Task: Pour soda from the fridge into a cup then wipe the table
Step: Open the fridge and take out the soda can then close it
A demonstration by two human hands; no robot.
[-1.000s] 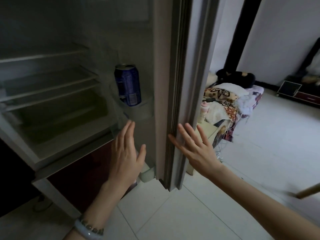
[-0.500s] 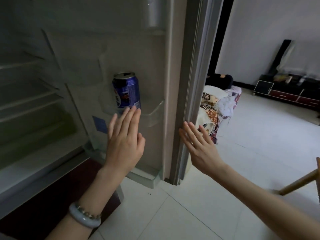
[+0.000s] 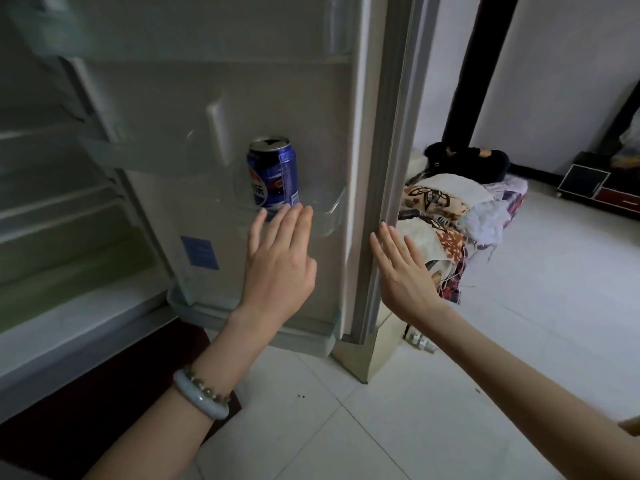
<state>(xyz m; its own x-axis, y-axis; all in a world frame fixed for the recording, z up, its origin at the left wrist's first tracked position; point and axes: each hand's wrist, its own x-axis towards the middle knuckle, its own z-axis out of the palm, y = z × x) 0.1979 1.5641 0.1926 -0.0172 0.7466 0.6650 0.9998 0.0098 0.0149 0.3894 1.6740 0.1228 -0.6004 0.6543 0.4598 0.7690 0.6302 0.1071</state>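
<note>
Soda can: blue with a silver lid, standing in the clear door bin on the inside of the open fridge door.
Can axis: long axis vertical and upright, with the lid up and tipped slightly toward the camera. The printed logo faces outward toward the person.
Can base: seen through the bin's clear front wall and partly covered by fingertips.
Left hand: released, grasping nothing. The fingers are straight and close together with the palm toward the door. The fingertips are at the bin's front just below the can's label. Contact with the can or the bin cannot be told.
Left wrist: pale bangle beside a string of small beads.
Right hand: released, with the fingers straight and slightly spread. The fingertips are at the outer edge of the fridge door, on the gasket side. It holds nothing.
Door interior: a moulded rib stands just left of the can, and a blue sticker sits lower on the liner.
Fridge cavity: at left, dim, with bare shelves in tiers.
Floor: white tiles with thin grout lines and a few dark specks near the door's foot.
Room: white walls and a dark vertical post behind the door. A heap of patterned cloths lies just right of the door edge, topped by a black bundle. A low dark cabinet stands against the far wall, well apart from the fridge.
</note>
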